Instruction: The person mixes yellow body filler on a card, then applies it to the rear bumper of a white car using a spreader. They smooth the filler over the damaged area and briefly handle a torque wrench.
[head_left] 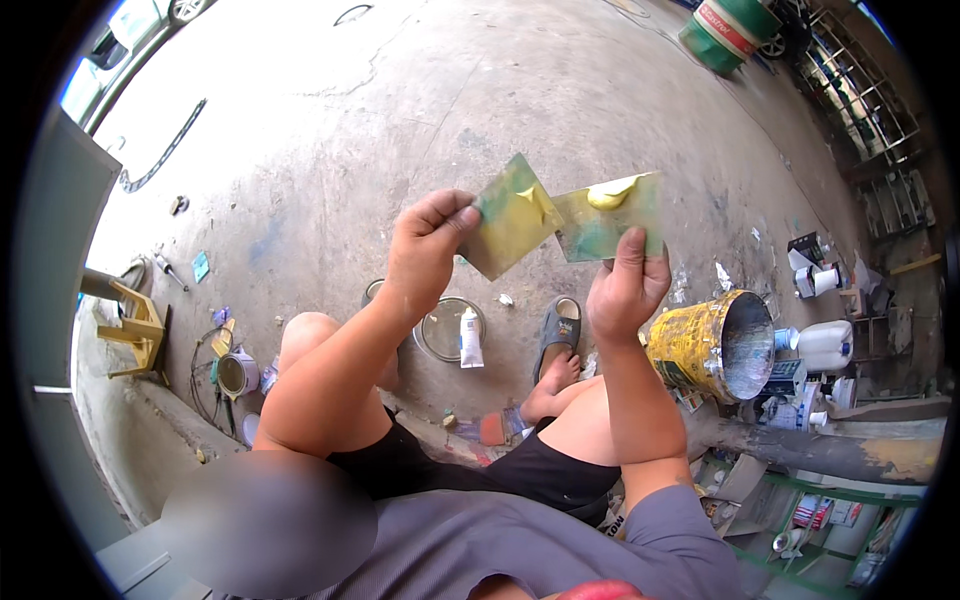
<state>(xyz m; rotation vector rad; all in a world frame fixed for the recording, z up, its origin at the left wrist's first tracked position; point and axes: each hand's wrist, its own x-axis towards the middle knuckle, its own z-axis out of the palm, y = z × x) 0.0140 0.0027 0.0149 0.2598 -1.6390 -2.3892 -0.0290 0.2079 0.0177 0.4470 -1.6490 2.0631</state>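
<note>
My left hand (425, 245) pinches a flat square putty spreader (505, 225) by its left edge, thumb on top. Yellow putty is smeared over its face, with a small ridge near the right side. In my right hand (630, 290) is a second putty spreader (595, 232), gripped at its lower edge. A thick lump of yellow putty (610, 193) sits near its upper edge. The two spreaders meet or overlap at their facing corners; the exact contact is unclear. Below them on the floor, a white tube (470, 340) lies across a round lid (434, 330).
To the right, a paint-stained yellow bucket (690, 345) lies on its side near a white jug (826, 345). A small wooden stool (135, 330) and an open can (238, 374) are at left. A green drum (725, 35) stands far right.
</note>
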